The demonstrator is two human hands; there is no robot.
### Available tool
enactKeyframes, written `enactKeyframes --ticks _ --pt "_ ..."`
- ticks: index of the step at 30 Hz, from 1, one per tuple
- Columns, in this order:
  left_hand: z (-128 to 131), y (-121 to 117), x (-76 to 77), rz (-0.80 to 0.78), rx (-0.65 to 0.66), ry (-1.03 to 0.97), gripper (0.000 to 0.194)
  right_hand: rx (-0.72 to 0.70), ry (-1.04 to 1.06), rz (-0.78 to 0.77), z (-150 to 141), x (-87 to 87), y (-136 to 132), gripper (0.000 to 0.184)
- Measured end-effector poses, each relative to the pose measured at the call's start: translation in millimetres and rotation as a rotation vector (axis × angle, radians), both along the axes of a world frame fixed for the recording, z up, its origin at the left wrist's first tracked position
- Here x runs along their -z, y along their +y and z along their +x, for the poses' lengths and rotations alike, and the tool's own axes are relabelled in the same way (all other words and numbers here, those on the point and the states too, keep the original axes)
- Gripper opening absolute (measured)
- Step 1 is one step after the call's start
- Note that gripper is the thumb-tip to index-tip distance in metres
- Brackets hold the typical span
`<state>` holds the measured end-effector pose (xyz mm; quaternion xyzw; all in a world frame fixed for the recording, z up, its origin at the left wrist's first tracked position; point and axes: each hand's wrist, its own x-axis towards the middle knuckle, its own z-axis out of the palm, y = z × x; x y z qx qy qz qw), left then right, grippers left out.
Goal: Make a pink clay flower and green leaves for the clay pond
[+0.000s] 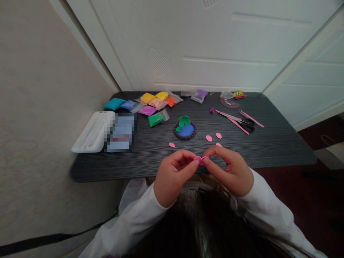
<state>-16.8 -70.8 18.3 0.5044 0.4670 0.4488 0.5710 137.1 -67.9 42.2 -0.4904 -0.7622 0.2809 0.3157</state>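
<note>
Pinched between the fingers of both hands are small pink clay pieces (198, 159), held together near the table's front edge. My left hand (173, 173) grips the left piece, and my right hand (229, 168) grips the one touching it. Whether they are joined I cannot tell. Beyond my right hand lie a few flat pink ovals (209, 138), one partly hidden by my fingers. A pink petal with a pointed tip (172, 145) rests beyond my left hand. Farther back sits a blue clay disc (185, 132) with a brown beaded rim and green leaf shapes (184, 121).
Black-handled scissors (245, 123) and pink tools (252, 119) lie at the right. Bags of coloured clay, including a green one (157, 119), line the back left. A white case (94, 132) and a blurred-out screen (122, 132) occupy the left side. White panels stand behind the dark table (150, 163).
</note>
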Motion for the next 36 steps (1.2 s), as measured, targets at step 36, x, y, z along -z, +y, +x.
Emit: enactKeyframes --ticks 36 --pt "-12 -16 -0.9 0.869 -0.039 0.102 0.055 -0.200 0.295 0.410 -3 2.4 -18 0.037"
